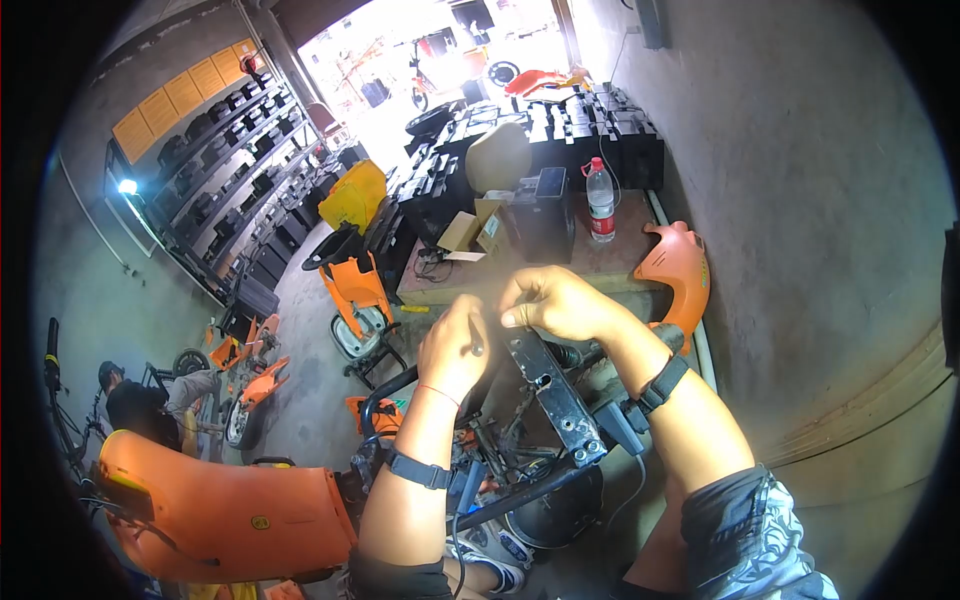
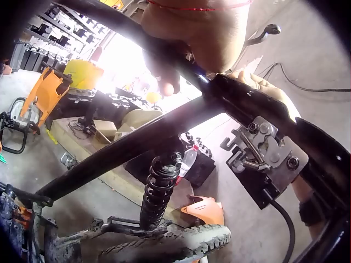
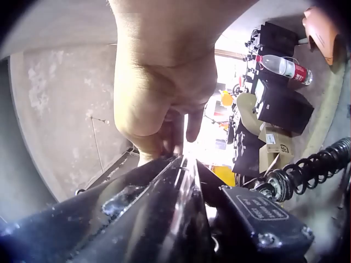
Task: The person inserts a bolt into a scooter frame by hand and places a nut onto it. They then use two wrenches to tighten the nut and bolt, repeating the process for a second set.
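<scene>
My left hand (image 1: 455, 352) grips a slim metal tool with a rounded end (image 2: 267, 34), which sticks out beside the palm. That hand is over the black tubular frame (image 2: 126, 134) of a partly stripped vehicle. My right hand (image 1: 560, 305) is at the far end of a dark, scuffed frame plate (image 1: 556, 392), thumb and fingers bent inward. In the right wrist view its fingers (image 3: 192, 127) point down close over the black frame; whether they pinch something small I cannot tell. A metal latch (image 2: 266, 148) with springs and a cable is mounted on the frame.
A coil-spring shock absorber (image 2: 160, 189) and a muddy tyre (image 2: 203, 241) sit below the frame. On a low platform stand a water bottle (image 1: 600, 205) and an open carton (image 1: 462, 235). An orange body panel (image 1: 230, 510) lies left; a person (image 1: 140, 408) crouches beyond it.
</scene>
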`<state>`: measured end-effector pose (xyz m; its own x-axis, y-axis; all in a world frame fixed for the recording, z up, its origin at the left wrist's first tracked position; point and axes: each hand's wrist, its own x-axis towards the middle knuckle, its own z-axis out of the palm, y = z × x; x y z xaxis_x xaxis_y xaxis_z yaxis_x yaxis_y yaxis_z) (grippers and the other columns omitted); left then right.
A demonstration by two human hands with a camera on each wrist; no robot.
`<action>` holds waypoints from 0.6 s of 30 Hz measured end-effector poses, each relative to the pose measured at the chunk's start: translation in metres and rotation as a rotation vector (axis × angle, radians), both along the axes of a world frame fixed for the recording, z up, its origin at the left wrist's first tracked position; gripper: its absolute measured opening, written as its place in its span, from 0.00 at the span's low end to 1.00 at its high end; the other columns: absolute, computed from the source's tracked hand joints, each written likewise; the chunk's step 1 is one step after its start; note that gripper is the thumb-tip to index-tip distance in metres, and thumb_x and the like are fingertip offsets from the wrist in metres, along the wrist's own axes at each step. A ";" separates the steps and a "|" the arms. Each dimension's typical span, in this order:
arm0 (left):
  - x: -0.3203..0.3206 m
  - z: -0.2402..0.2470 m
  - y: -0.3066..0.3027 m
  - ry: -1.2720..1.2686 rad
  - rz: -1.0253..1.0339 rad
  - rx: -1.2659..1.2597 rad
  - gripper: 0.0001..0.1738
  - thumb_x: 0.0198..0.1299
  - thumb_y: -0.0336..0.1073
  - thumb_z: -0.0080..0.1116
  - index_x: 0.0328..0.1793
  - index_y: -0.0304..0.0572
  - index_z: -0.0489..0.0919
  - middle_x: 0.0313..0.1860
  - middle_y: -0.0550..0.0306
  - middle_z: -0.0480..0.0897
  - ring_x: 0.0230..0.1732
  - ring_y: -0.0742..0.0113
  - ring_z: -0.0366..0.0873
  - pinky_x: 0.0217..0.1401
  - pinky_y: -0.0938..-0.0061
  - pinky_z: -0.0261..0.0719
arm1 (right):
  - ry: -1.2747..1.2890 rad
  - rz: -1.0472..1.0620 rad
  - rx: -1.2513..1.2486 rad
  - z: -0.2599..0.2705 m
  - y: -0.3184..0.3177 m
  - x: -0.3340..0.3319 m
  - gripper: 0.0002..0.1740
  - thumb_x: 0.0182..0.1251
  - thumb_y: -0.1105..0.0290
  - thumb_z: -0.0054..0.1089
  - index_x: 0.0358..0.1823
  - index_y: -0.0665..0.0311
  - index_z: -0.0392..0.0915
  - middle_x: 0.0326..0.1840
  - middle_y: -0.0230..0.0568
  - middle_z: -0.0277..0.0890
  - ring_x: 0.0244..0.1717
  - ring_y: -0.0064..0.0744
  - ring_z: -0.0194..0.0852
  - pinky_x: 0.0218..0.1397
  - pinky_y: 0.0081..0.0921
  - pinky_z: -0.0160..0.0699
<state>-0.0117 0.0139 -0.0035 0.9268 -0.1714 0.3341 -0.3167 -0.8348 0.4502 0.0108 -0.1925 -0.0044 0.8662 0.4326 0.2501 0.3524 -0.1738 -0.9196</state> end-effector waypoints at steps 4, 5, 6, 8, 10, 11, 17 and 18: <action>0.000 0.000 0.000 0.007 0.011 0.014 0.13 0.73 0.39 0.47 0.55 0.46 0.78 0.49 0.40 0.87 0.52 0.34 0.83 0.54 0.45 0.80 | -0.069 0.061 0.135 -0.004 0.001 0.001 0.09 0.64 0.73 0.75 0.43 0.67 0.87 0.45 0.40 0.88 0.46 0.31 0.84 0.54 0.32 0.80; 0.000 0.000 0.000 0.004 0.013 0.015 0.13 0.73 0.39 0.47 0.55 0.46 0.78 0.49 0.40 0.87 0.52 0.34 0.83 0.53 0.45 0.80 | -0.069 0.061 0.134 -0.005 0.002 0.002 0.09 0.64 0.73 0.75 0.43 0.67 0.87 0.45 0.40 0.88 0.46 0.31 0.84 0.54 0.32 0.80; 0.000 -0.001 0.000 0.004 0.013 0.014 0.13 0.73 0.39 0.47 0.55 0.46 0.78 0.49 0.40 0.87 0.52 0.34 0.83 0.53 0.45 0.80 | -0.067 0.059 0.140 -0.005 0.002 0.002 0.09 0.64 0.73 0.74 0.43 0.67 0.87 0.44 0.39 0.89 0.46 0.31 0.84 0.54 0.31 0.81; 0.000 0.000 0.000 -0.009 0.000 0.012 0.13 0.73 0.39 0.47 0.54 0.45 0.78 0.48 0.40 0.87 0.51 0.34 0.84 0.53 0.45 0.80 | -0.064 0.056 0.146 -0.004 0.002 0.001 0.08 0.64 0.74 0.74 0.43 0.68 0.87 0.44 0.38 0.89 0.46 0.30 0.84 0.55 0.30 0.81; 0.001 -0.002 0.001 -0.022 -0.011 0.003 0.13 0.73 0.39 0.46 0.54 0.45 0.78 0.48 0.39 0.87 0.51 0.34 0.84 0.53 0.45 0.80 | 0.006 0.054 0.102 0.002 0.001 -0.002 0.09 0.66 0.74 0.72 0.45 0.69 0.87 0.46 0.40 0.89 0.48 0.28 0.84 0.56 0.29 0.81; 0.001 -0.002 0.001 -0.036 -0.021 -0.008 0.13 0.73 0.39 0.46 0.54 0.44 0.78 0.48 0.39 0.87 0.51 0.34 0.84 0.53 0.45 0.80 | 0.006 0.054 0.102 0.001 0.000 -0.001 0.09 0.66 0.74 0.72 0.45 0.69 0.87 0.46 0.40 0.89 0.48 0.28 0.84 0.56 0.29 0.81; 0.001 -0.002 0.001 -0.016 -0.013 -0.020 0.13 0.76 0.40 0.48 0.56 0.43 0.79 0.45 0.34 0.86 0.51 0.33 0.83 0.53 0.48 0.80 | -0.016 0.094 0.114 -0.004 -0.002 0.001 0.10 0.72 0.72 0.66 0.49 0.70 0.86 0.48 0.40 0.89 0.50 0.27 0.83 0.58 0.29 0.80; 0.001 -0.002 0.001 -0.016 -0.013 -0.020 0.13 0.76 0.40 0.48 0.56 0.43 0.79 0.45 0.34 0.86 0.51 0.33 0.83 0.53 0.48 0.80 | -0.032 0.100 0.097 -0.004 -0.002 0.000 0.10 0.74 0.72 0.65 0.50 0.70 0.86 0.48 0.39 0.89 0.50 0.27 0.83 0.59 0.29 0.80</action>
<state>-0.0109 0.0148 -0.0054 0.9189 -0.1769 0.3527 -0.3353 -0.8214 0.4615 0.0110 -0.1948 -0.0082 0.8107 0.4892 0.3215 0.3928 -0.0473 -0.9184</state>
